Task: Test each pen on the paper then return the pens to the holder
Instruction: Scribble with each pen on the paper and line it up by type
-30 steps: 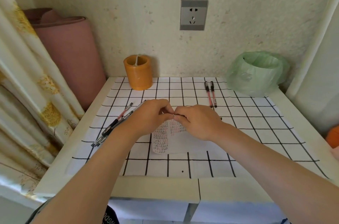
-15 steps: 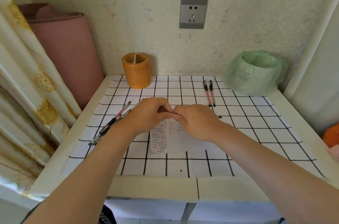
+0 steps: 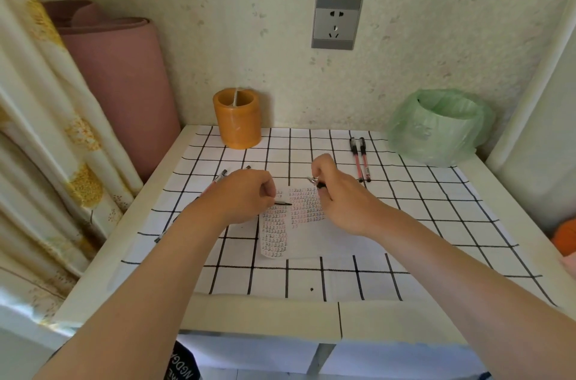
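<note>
Two grips are engaged above the paper (image 3: 311, 239), which lies flat on the gridded counter (image 3: 249, 314). The right grip (image 3: 335, 192) is clenched around a pen (image 3: 314, 181). Only the metal tip and dark collar project past the fingers. The left grip (image 3: 246, 195) is curled around a slender dark piece (image 3: 283, 203), probably the cap, though this cannot be confirmed.

Hazards:
- Neither grip pins the paper. A dragged tip is likely to slide the sheet and spoil the test mark.
- The sheet already carries dense rows of marks. A stroke placed over them would be hard to read, so aim for the blank lower area.
- The left forearm lies over a group of pens (image 3: 220, 176) near the counter edge. A sweep of the arm could roll them off.
- Two more pens (image 3: 361, 161) lie well apart on the right side. Mixing the groups would lose track of which pens are tested.
- The holder (image 3: 238, 119) stands at the back wall, so a dropped cap could delay the return.

Orientation: the pen tip points left and away, towards the wall. Its long axis runs from far-left to near-right, at a shallow tilt, and the barrel is hidden inside the right grip.
</note>
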